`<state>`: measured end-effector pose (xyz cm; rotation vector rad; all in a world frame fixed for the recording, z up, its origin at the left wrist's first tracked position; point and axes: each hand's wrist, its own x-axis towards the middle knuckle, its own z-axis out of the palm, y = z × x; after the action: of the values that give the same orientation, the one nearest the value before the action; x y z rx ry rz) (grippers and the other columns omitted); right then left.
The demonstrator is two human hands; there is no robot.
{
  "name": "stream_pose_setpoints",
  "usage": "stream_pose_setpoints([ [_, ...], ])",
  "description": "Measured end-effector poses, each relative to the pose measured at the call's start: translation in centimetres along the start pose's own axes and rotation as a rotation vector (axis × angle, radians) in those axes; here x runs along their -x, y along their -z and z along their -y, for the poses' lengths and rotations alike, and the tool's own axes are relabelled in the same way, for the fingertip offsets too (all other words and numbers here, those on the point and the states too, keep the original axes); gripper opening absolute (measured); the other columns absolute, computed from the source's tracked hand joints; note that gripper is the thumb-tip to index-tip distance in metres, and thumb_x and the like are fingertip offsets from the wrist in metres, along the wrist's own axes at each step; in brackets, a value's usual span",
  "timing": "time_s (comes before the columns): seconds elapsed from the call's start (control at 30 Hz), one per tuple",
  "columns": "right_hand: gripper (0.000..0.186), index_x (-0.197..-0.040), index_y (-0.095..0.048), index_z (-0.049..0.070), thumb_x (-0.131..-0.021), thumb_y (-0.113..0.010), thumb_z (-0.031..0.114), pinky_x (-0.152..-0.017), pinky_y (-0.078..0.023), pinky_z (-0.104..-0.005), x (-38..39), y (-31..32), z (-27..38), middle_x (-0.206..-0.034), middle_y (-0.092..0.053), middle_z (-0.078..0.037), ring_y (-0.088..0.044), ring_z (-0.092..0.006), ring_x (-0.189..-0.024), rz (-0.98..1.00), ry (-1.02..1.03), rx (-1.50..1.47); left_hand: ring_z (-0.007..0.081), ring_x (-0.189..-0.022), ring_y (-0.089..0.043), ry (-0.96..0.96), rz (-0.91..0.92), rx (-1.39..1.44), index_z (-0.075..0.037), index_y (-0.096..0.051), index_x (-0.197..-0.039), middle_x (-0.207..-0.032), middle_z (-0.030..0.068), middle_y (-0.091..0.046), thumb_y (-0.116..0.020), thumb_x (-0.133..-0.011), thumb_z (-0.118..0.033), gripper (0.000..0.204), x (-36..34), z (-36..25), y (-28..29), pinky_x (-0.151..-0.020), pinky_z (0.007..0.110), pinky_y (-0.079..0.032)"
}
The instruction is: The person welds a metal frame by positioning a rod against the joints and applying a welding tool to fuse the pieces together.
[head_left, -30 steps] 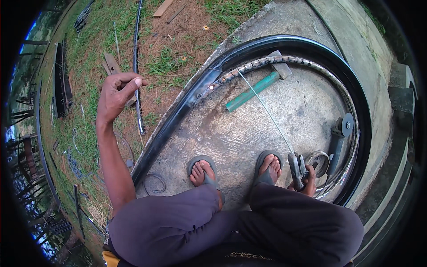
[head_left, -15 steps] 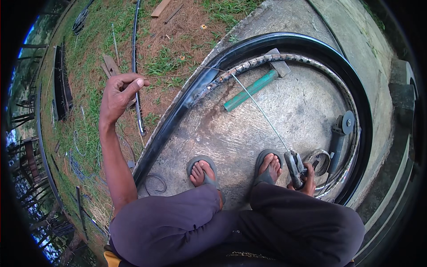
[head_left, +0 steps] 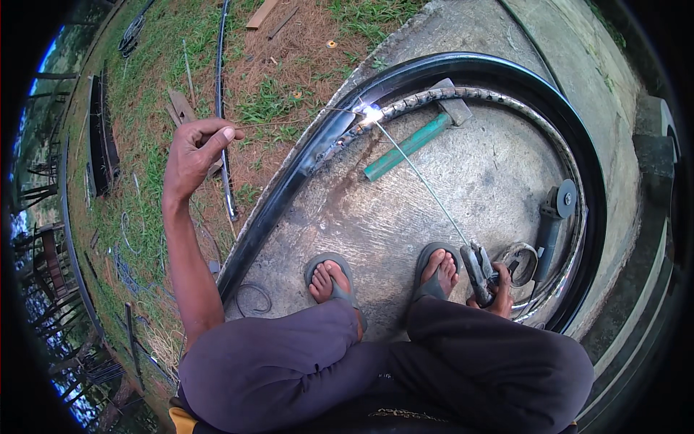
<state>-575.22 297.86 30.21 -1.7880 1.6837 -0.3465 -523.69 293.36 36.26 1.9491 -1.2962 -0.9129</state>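
My right hand (head_left: 499, 293) is closed round an electrode holder (head_left: 478, 269), low and right of my feet. From its jaws a thin welding rod (head_left: 426, 182) runs up and left. The rod's tip meets a curved metal strip (head_left: 426, 98), where a bright arc (head_left: 371, 113) glows. That strip lies along the inner side of a bent black metal tube (head_left: 278, 199). At the left, my left hand (head_left: 194, 155) pinches a thin brown wire (head_left: 271, 124) between thumb and fingers. The wire's far end reaches the metal close to the arc.
A hammer with a green handle (head_left: 408, 147) lies inside the curve, its head under the strip. An angle grinder (head_left: 554, 220) rests at the right. My sandalled feet (head_left: 332, 281) stand on the concrete slab (head_left: 361, 217). Grass (head_left: 271, 94) borders the slab at the left.
A bright arc has lit at the tip of the welding rod, where none glowed before. Both hands have stayed nearly still.
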Motion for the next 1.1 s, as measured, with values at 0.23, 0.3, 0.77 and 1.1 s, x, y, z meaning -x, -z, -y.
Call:
stream_pose_setpoints([
  [0.23, 0.076, -0.131, -0.037, 0.015, -0.062, -0.062, -0.001, -0.062, -0.048, -0.0329, 0.0, 0.1, 0.7, -0.078, -0.063, -0.018, -0.064, -0.0302, -0.067, 0.043, -0.083, 0.018, 0.0039, -0.055, -0.035, 0.05, 0.012, 0.01, -0.001, -0.069, -0.084, -0.062, -0.006, -0.048, -0.062, -0.086, -0.027, 0.027, 0.1, 0.2, 0.2, -0.05, 0.023, -0.025],
  [0.3, 0.076, -0.132, -0.037, 0.015, -0.062, -0.062, -0.001, -0.062, -0.049, -0.0334, -0.1, 0.1, -0.1, -0.078, -0.064, -0.017, -0.065, -0.0303, -0.067, 0.028, -0.008, -0.046, 0.0037, -0.054, -0.036, 0.041, 0.011, 0.033, -0.001, -0.069, -0.084, -0.061, -0.0061, -0.048, -0.062, -0.087, -0.026, 0.026, 0.2, -0.2, 0.1, -0.05, 0.023, -0.025],
  [0.77, 0.069, -0.127, -0.042, 0.011, -0.062, -0.06, -0.004, -0.065, -0.047, -0.0288, -0.3, -0.2, 0.3, -0.091, -0.062, -0.015, -0.065, -0.0227, -0.069, -0.04, 0.03, 0.001, 0.0049, -0.06, -0.041, 0.067, 0.005, -0.046, 0.001, -0.068, -0.084, -0.066, -0.0036, -0.052, -0.062, -0.086, -0.025, 0.027, 0.1, -0.3, 0.2, -0.054, 0.024, -0.03],
  [1.1, 0.071, -0.127, -0.041, 0.012, -0.06, -0.057, -0.004, -0.059, -0.046, -0.0282, -0.4, -0.2, 0.7, -0.071, -0.062, -0.014, -0.062, -0.0219, -0.059, -0.024, -0.015, -0.015, 0.004, -0.058, -0.039, 0.042, 0.015, 0.004, 0.0, -0.068, -0.085, -0.064, -0.0049, -0.049, -0.062, -0.086, -0.025, 0.026, -0.2, -0.1, 0.0, -0.051, 0.023, -0.028],
])
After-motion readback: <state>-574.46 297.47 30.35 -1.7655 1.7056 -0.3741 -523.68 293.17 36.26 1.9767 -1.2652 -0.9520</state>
